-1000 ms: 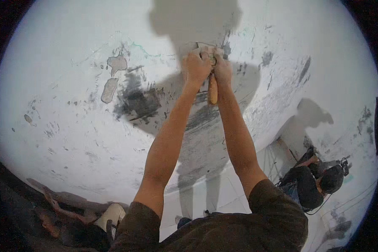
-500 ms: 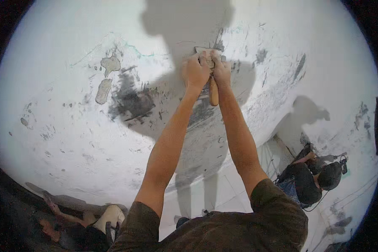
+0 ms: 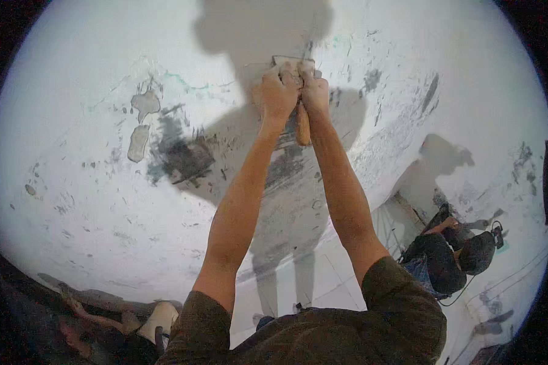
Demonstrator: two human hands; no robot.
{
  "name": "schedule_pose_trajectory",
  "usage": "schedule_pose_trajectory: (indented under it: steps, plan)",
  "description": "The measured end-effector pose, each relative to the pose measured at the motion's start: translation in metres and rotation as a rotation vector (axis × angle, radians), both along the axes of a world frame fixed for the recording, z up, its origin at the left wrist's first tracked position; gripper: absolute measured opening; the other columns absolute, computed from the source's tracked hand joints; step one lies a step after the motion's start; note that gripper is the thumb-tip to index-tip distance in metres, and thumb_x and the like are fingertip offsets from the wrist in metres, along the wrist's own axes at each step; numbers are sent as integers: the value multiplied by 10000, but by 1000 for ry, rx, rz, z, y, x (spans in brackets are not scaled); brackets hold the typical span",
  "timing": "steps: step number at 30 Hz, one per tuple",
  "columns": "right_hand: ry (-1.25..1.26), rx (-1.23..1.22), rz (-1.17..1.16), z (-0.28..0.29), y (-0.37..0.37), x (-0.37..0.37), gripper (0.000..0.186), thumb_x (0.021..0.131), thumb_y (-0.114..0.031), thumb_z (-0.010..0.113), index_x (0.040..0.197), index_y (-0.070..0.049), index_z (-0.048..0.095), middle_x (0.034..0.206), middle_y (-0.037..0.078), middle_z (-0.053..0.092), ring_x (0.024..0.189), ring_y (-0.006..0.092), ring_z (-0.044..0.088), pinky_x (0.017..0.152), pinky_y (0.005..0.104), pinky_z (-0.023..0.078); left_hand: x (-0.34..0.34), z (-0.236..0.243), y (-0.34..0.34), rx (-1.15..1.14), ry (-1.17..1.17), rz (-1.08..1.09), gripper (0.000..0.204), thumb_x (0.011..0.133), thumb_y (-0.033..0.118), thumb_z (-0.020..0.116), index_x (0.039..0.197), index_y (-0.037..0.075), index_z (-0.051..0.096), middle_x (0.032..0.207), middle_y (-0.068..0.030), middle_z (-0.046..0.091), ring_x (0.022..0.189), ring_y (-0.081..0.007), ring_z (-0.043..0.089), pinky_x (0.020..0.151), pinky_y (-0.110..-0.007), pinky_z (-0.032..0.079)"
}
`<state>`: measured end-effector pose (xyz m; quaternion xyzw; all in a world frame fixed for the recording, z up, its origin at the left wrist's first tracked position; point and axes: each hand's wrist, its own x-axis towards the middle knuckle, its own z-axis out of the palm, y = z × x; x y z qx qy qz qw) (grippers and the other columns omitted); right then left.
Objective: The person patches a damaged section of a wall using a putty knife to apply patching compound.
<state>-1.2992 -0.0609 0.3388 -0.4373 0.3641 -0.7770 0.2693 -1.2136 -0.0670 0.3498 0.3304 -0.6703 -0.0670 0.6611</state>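
Both my arms reach up to a white wall [image 3: 115, 213] with dark scuffs and scraped patches. A scraper [image 3: 303, 125] with a wide flat blade and a wooden handle is gripped between my hands, handle pointing down toward me. My left hand [image 3: 279, 97] is closed on the blade's left side. On its right side, my right hand [image 3: 315, 96] is closed as well, thumb on the blade. The blade's upper edge lies against the wall, or very close to it. My fingers behind the blade are hidden.
Two bare grey patches [image 3: 145, 104] and a large dark smear [image 3: 189, 159] mark the wall to the left. A crouching person [image 3: 438, 261] works at the wall on the right. Another person [image 3: 97, 331] is at the lower left. Pale floor tiles [image 3: 332, 274] lie below.
Both hands and the scraper have moved slightly up and to the left along the wall. The grip looks the same. My view has shifted a little.
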Motion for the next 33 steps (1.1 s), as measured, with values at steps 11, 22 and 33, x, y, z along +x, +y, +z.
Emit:
schedule_pose_trajectory:
  steps: [11, 22, 33]
  plan:
    - [61, 50, -5, -16, -8, -16, 365, 883, -328, 642, 757, 16, 653, 702, 36, 617, 629, 114, 543, 578, 290, 433, -5, -19, -2, 39, -54, 206, 412, 926, 338, 496, 846, -25, 674, 693, -230, 621, 687, -421, 618, 657, -491, 455]
    - [4, 83, -9, -22, -2, -1, 392, 889, -346, 633, 821, 38, 671, 743, 42, 636, 680, 127, 571, 626, 280, 449, 5, -14, 18, 220, -96, 60, 475, 941, 392, 490, 855, -47, 650, 818, -246, 645, 846, -414, 594, 840, -501, 394]
    - [222, 85, -40, -39, -10, -5, 389, 930, -318, 574, 920, 61, 658, 837, 109, 648, 748, 172, 590, 657, 307, 466, 13, -36, -9, 74, -147, 168, 419, 932, 338, 525, 789, -39, 638, 622, -195, 593, 590, -369, 568, 622, -461, 444]
